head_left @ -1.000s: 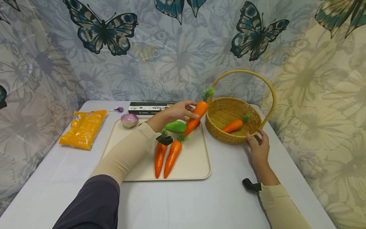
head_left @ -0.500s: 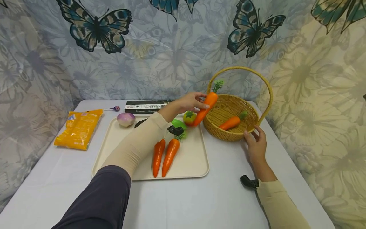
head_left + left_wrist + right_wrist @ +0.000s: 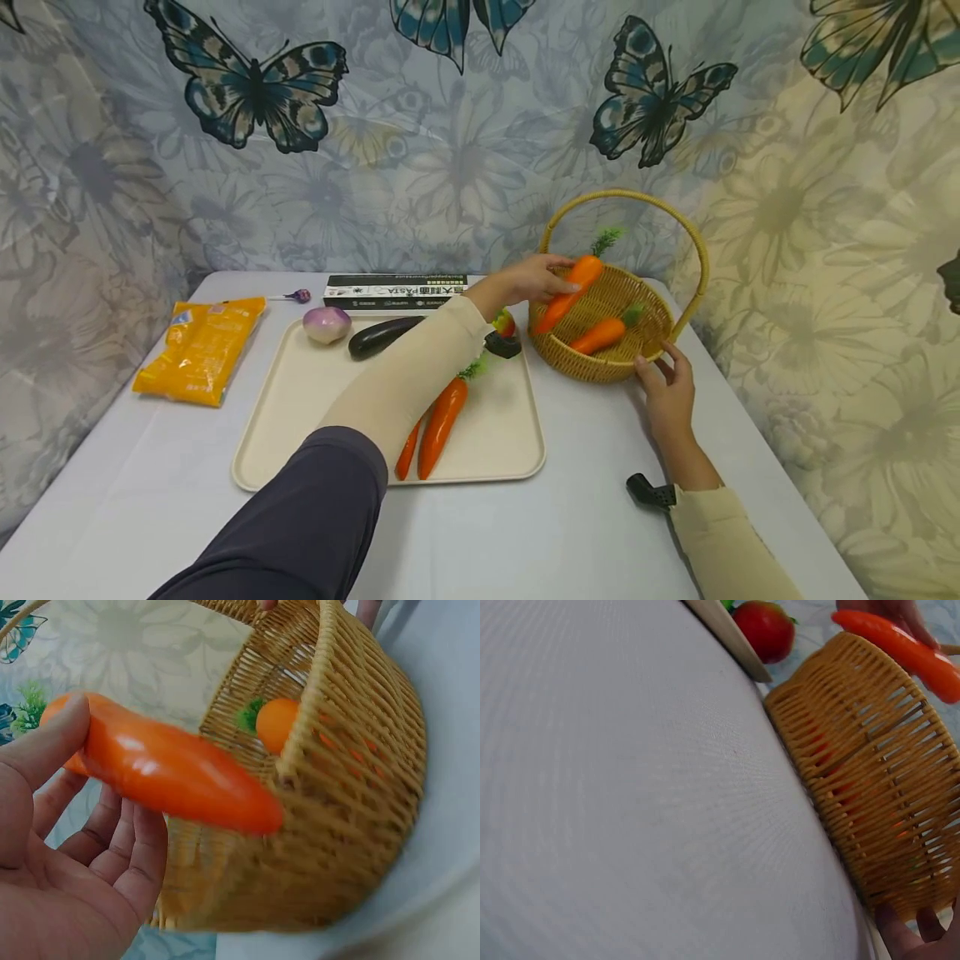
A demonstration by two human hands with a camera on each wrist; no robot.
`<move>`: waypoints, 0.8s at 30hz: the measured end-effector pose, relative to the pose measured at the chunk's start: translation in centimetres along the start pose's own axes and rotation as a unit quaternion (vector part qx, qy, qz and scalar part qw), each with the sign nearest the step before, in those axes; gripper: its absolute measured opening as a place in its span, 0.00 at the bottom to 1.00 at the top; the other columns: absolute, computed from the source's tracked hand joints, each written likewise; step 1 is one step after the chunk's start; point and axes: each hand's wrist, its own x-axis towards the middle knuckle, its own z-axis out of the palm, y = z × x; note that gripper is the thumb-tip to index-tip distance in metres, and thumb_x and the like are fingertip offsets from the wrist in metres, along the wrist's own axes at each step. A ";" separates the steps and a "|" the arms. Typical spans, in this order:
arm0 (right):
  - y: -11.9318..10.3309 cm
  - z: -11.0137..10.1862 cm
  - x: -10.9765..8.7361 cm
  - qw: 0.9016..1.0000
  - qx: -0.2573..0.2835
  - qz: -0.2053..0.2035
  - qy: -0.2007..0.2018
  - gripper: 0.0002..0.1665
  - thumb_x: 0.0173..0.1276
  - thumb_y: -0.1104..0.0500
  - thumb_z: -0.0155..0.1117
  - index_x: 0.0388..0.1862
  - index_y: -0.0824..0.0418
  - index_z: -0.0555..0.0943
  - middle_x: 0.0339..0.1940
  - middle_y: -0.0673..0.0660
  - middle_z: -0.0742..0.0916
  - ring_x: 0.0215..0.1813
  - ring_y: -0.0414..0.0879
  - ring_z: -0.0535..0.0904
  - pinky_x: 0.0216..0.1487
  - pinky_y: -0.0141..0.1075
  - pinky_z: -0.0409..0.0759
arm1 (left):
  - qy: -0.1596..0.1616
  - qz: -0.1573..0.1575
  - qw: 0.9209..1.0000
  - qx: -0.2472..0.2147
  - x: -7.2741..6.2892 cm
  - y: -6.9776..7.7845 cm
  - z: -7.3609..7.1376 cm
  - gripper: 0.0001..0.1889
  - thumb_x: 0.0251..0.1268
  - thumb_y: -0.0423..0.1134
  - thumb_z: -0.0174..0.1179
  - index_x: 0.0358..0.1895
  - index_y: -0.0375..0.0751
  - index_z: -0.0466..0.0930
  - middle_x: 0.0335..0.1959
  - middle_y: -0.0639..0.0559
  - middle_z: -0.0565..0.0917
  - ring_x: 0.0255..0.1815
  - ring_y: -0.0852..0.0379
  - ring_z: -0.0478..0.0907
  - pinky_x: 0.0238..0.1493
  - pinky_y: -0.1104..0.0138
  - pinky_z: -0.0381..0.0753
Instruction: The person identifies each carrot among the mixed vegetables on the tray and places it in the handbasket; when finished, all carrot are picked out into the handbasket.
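Observation:
My left hand (image 3: 542, 279) holds an orange carrot (image 3: 561, 305) with a green leafy top, thumb on one side and fingers on the other. In the left wrist view this carrot (image 3: 180, 771) slants across the basket's rim, narrow end toward the wicker. The wicker basket (image 3: 581, 367) stands on the table, its tall handle arching up. Inside lies another carrot (image 3: 602, 335), partly seen through the weave in the right wrist view. My right hand (image 3: 670, 396) grips the basket's near right rim between thumb and fingers.
A cream tray (image 3: 300, 442) bears two carrots (image 3: 442, 427), an eggplant (image 3: 381, 337), a purple onion (image 3: 327, 325) and a red tomato-like piece (image 3: 765, 631). Behind it lies a pasta box (image 3: 393, 292). An orange bag (image 3: 201, 352) and a lollipop (image 3: 302, 296) are at left.
My left hand has carried the carrot rightward from over the tray to over the basket, uncovering the eggplant. The right hand keeps its hold on the rim.

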 end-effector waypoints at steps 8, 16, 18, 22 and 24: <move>-0.1 0.2 -0.1 1.000 -0.001 -0.003 0.002 0.39 0.70 0.49 0.64 0.75 0.55 0.61 0.75 0.51 0.61 0.71 0.49 0.63 0.55 0.26 0.74 | 0.007 0.019 0.998 -0.066 2.0 0.0 1.6 0.35 0.62 0.33 0.67 0.72 0.51 0.65 0.54 0.49 0.77 0.48 0.52 0.81 0.47 0.59 0.82; 0.0 0.2 0.1 1.000 0.009 -0.012 0.005 0.39 0.69 0.50 0.65 0.75 0.54 0.62 0.74 0.52 0.61 0.70 0.50 0.64 0.53 0.24 0.75 | 0.036 0.006 0.998 -0.047 2.4 -1.6 1.8 0.38 0.56 0.31 0.70 0.71 0.52 0.67 0.52 0.47 0.76 0.47 0.53 0.80 0.44 0.60 0.83; 0.1 0.2 0.0 1.000 0.010 -0.011 0.005 0.39 0.69 0.50 0.65 0.74 0.54 0.62 0.74 0.52 0.61 0.70 0.50 0.63 0.54 0.24 0.75 | 0.039 0.008 0.999 -0.036 2.5 -2.1 1.8 0.38 0.56 0.30 0.71 0.71 0.50 0.68 0.53 0.46 0.76 0.47 0.53 0.80 0.43 0.60 0.83; 0.1 0.1 0.0 1.000 0.012 -0.013 0.004 0.39 0.69 0.51 0.66 0.75 0.54 0.62 0.75 0.52 0.61 0.71 0.50 0.63 0.54 0.23 0.74 | 0.040 0.015 0.999 0.006 2.6 -2.4 2.1 0.37 0.55 0.33 0.72 0.70 0.49 0.68 0.55 0.44 0.76 0.49 0.52 0.79 0.44 0.61 0.83; 0.1 0.1 -0.1 1.000 0.016 -0.012 0.004 0.39 0.69 0.52 0.66 0.75 0.56 0.62 0.75 0.53 0.61 0.71 0.51 0.63 0.53 0.23 0.74 | 0.042 0.016 0.999 0.023 2.6 -2.4 2.3 0.38 0.55 0.34 0.72 0.70 0.49 0.68 0.55 0.44 0.76 0.49 0.53 0.79 0.44 0.61 0.83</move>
